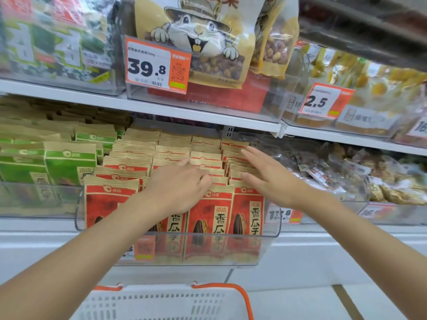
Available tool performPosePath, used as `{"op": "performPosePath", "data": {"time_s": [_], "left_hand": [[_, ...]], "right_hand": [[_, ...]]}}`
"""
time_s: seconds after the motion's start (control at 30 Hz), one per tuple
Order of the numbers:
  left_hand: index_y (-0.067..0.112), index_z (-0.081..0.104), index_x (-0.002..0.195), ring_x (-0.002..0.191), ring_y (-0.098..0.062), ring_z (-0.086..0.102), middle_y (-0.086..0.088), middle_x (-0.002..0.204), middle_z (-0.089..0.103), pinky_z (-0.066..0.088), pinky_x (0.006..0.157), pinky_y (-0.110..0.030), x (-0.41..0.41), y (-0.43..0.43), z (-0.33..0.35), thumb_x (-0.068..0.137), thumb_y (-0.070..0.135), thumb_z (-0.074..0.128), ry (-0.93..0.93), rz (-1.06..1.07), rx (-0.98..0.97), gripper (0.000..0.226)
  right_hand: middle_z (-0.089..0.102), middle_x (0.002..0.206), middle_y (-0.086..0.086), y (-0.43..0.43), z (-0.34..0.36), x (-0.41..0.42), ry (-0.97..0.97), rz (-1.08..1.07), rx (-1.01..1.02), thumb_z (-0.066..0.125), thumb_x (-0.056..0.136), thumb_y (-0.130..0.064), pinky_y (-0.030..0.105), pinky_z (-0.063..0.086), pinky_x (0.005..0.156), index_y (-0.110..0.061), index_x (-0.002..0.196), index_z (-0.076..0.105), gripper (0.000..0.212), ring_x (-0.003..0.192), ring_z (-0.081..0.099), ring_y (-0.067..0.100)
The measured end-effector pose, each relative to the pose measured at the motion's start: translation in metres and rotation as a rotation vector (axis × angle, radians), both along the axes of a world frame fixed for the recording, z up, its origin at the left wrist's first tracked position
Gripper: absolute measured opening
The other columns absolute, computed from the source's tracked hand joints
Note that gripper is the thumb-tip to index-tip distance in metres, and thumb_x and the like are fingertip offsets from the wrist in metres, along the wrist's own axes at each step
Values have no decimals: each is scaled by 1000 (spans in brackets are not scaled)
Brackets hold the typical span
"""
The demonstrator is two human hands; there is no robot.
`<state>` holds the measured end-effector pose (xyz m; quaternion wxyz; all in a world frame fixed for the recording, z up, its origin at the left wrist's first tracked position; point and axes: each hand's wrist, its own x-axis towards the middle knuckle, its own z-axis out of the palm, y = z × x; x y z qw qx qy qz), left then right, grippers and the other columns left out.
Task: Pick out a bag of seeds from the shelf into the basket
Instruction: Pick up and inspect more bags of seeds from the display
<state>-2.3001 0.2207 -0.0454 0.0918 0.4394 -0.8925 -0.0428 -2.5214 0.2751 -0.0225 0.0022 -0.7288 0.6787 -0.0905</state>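
Open from above between the white shelf edge (161, 109) overhead and the tops of the tightly packed red seed bags (208, 218), walled in front by the clear bin (79, 211), flanked left by green bags (69, 165) and right by clear snack packets (335, 174).

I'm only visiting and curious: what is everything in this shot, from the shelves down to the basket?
red seed bags: many, red and tan, in rows in the centre bin
clear bin: one, transparent, middle shelf, holds the red bags
green seed bags: many, green and tan, left of the bin
squirrel bag: one in front, tan, upper shelf
price tags: several, orange and white, shelf fronts
clear snack packets: many, transparent, right of the bin
basket: one, white with orange handles, bottom edge
left hand: fingers bent among red bag tops, grip unclear
right hand: fingers straight over the rightmost red bags
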Motion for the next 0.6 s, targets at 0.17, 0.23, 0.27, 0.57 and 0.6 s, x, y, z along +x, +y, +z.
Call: {"op": "performPosePath", "data": {"time_s": [0.17, 0.23, 0.27, 0.57, 0.6], "left_hand": [[31, 60, 123, 123, -15, 57, 9, 127, 65, 53, 94, -41, 3, 8, -2, 90, 62, -11, 57, -93, -166, 84], [28, 63, 111, 104, -16, 63, 8, 109, 69, 54, 86, -40, 4, 13, 0, 89, 65, -12, 44, -102, -141, 87], [27, 62, 107, 99, -16, 63, 8, 104, 68, 54, 84, -39, 5, 14, 1, 86, 65, -12, 33, -107, -124, 86], [28, 69, 112, 99, -8, 62, 12, 108, 69, 47, 97, -34, 13, 26, 11, 83, 73, 6, 75, -204, -97, 83], [28, 69, 112, 101, -8, 61, 12, 109, 69, 46, 99, -34, 14, 28, 9, 85, 72, 10, 58, -198, -102, 79]], "right_hand": [[36, 155, 4, 24, -21, 9, 60, 100, -87, 58, 97, -26, 31, 18, 121, -13, 140, 52, 45, 143, 31, 20], [56, 127, 1, 29, -14, 11, -3, 94, -174, 61, 94, -22, 37, 38, 106, -16, 121, 59, 28, 118, 48, 19], [58, 115, -3, 32, -10, 13, -43, 92, -186, 60, 94, -21, 36, 41, 97, -18, 114, 59, 20, 107, 51, 17], [47, 139, 9, 62, -27, 9, -160, 15, -222, 50, 101, -13, 36, 31, 110, -6, 107, 67, 19, 130, 41, 24], [47, 135, 5, 64, -24, 8, -216, -1, -213, 49, 102, -13, 30, 31, 107, -5, 106, 67, 20, 126, 41, 20]]}}
